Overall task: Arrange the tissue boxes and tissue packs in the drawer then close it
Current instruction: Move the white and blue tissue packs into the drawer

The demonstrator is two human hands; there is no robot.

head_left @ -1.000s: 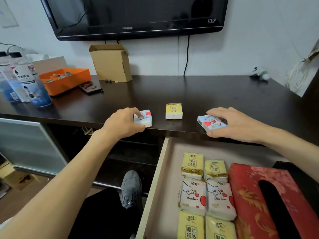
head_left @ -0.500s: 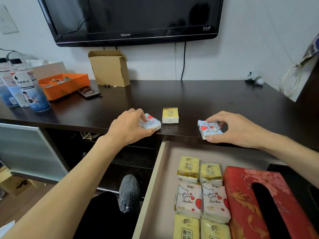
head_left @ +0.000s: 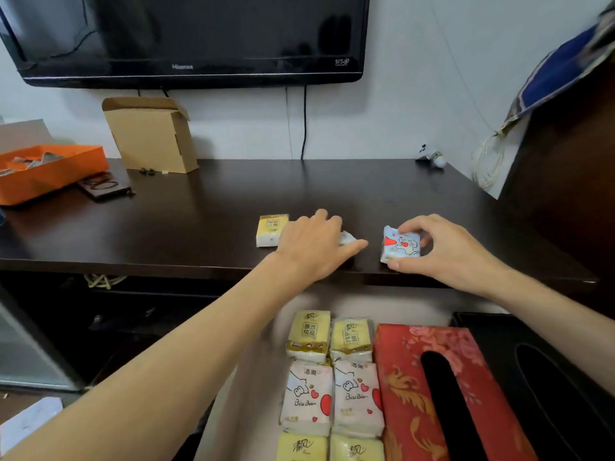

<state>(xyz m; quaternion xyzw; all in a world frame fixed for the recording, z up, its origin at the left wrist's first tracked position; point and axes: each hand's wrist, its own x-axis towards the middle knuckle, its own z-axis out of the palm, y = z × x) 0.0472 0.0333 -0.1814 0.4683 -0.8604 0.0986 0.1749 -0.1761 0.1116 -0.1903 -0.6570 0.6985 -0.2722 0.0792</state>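
Note:
My left hand point(head_left: 314, 246) covers a small white-and-red tissue pack point(head_left: 347, 237) near the front edge of the dark cabinet top point(head_left: 199, 207); only a corner of the pack shows. My right hand point(head_left: 446, 251) pinches a second heart-printed tissue pack point(head_left: 399, 244), tipped up on its edge. A yellow tissue pack point(head_left: 271, 229) lies just left of my left hand. Below, the open drawer point(head_left: 253, 377) holds several yellow and white tissue packs point(head_left: 329, 377) in two columns, a red tissue box point(head_left: 439, 394) beside them and a black tissue box point(head_left: 549, 377) at the right.
At the back left of the cabinet top stand a cardboard box point(head_left: 151, 134), an orange tray point(head_left: 46, 171) and a dark wallet-like item point(head_left: 103, 186). A television point(head_left: 186, 38) hangs on the wall above. A dark panel point(head_left: 565, 181) rises at the right end.
My left hand has moved right with its pack, past the yellow pack, towards my right hand. My right hand has tipped its pack up on edge. The camera has swung right.

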